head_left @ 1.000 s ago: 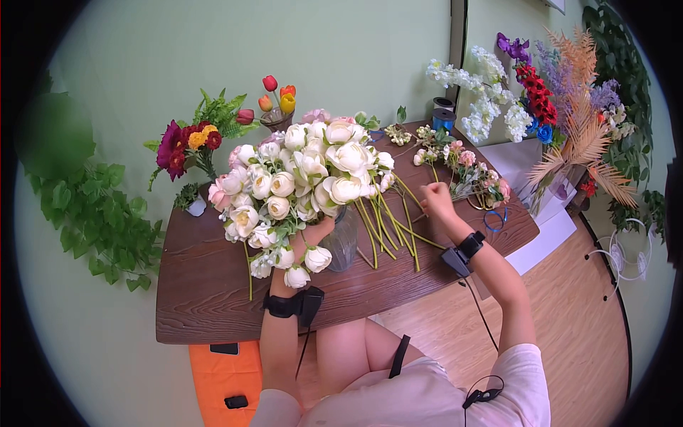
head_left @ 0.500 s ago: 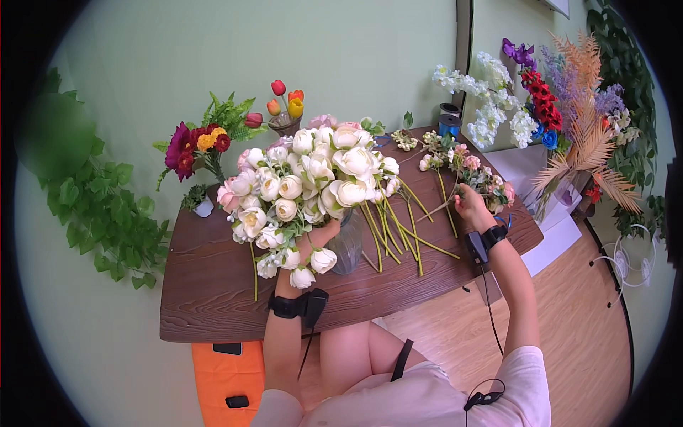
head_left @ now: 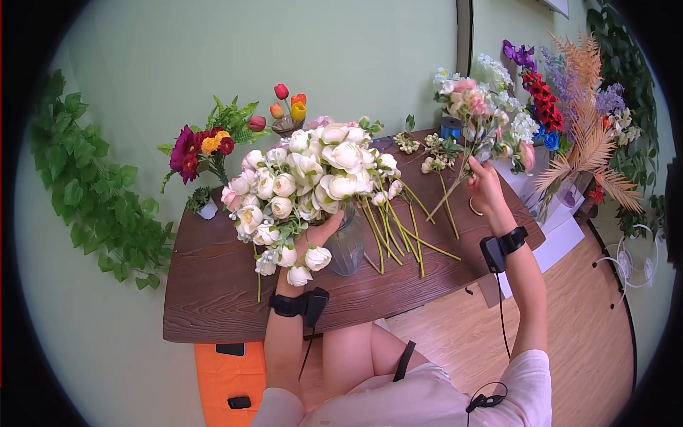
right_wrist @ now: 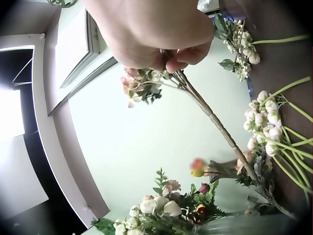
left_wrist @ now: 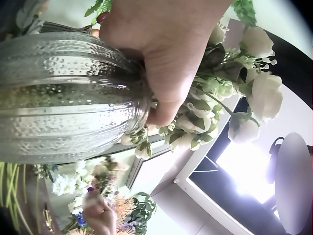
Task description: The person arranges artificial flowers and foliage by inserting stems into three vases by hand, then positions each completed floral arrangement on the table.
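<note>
I see right grip [head_left: 486, 186] pinching pink spray [head_left: 478, 105] | left grip [head_left: 326, 232] clasping vase [head_left: 347, 250] | spray snagging white blooms [head_left: 307, 169] could tip vase

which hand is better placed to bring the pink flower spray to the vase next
Probably the right hand: it holds the pink flower spray by its stem, while the left hand grips the glass vase by its neck.

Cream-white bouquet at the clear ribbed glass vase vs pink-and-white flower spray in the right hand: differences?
Size: the cream-white bouquet is large and dense; the pink-and-white flower spray is smaller and looser.
Support: the bouquet spreads over the clear ribbed glass vase; the spray is held up in the right hand.
Shared: both have pale blooms and greenery.
</note>
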The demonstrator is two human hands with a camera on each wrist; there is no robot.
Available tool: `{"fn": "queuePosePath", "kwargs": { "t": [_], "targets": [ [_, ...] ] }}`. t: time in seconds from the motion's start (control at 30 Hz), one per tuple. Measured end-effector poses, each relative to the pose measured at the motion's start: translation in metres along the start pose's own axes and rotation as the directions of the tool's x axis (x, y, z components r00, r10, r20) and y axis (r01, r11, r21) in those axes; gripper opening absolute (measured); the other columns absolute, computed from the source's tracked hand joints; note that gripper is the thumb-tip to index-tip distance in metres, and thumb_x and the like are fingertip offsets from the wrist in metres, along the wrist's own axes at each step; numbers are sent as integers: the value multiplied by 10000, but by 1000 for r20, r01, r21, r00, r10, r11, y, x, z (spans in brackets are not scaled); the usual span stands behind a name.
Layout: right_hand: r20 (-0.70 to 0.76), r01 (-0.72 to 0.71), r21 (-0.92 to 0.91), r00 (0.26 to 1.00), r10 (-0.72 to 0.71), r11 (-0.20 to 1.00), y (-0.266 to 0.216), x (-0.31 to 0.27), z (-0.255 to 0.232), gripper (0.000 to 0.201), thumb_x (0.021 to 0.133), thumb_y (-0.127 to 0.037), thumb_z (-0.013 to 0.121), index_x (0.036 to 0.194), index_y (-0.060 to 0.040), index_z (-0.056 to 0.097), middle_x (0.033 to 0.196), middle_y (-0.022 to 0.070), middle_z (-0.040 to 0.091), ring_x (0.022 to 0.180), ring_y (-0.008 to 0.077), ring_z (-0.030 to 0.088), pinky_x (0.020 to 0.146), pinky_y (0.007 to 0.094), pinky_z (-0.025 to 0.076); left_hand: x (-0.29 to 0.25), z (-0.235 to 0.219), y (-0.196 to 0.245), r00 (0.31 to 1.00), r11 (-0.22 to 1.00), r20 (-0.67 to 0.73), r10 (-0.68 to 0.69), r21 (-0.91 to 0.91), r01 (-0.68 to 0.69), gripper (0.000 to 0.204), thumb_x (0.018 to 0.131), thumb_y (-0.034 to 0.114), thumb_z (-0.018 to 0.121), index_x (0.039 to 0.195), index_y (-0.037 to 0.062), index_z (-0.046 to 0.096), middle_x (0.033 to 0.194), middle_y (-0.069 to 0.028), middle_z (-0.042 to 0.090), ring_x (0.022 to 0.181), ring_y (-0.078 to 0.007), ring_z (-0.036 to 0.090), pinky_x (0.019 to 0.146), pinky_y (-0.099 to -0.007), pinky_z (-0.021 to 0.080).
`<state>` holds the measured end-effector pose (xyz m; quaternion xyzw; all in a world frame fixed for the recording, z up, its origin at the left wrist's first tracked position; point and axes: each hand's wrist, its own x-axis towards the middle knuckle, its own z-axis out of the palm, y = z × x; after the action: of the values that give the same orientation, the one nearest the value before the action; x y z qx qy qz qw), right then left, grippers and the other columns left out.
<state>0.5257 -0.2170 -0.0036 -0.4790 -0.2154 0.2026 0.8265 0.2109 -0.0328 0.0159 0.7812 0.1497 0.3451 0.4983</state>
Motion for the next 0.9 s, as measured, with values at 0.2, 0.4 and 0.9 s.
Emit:
{"fn": "queuePosePath", "kwargs": {
  "t": [0.2,0.4,0.9],
  "targets": [
    [319,116,-18,942,-104,993,-27,-37,46,259,906,-244,507,1054,-32,492,898,52,610,602,77,501,516,198,391,1,-6,4,1000,1000,-5,-13,-16,13,673,803,391,631,1334,75,364,1373,-75,369,1264,-227,321,1066,-336,207],
    [486,236,55,842,-232,970,-43,-58,102,207,930,-247,461,1051,-81,483,883,74,587,687,93,534,546,214,440,1,-4,4,993,997,-105,61,-47,-66,594,783,241,687,1270,25,425,1271,-79,469,1171,-190,420,1013,-319,293],
    [559,400,-37,768,-313,916,20,-66,153,374,914,-200,507,1227,-9,431,1116,98,517,908,111,481,675,230,457,3,1,0,991,996,-105,80,-17,-82,688,786,350,668,1324,47,366,1353,-81,398,1239,-218,361,1048,-333,247]
  ]
}}
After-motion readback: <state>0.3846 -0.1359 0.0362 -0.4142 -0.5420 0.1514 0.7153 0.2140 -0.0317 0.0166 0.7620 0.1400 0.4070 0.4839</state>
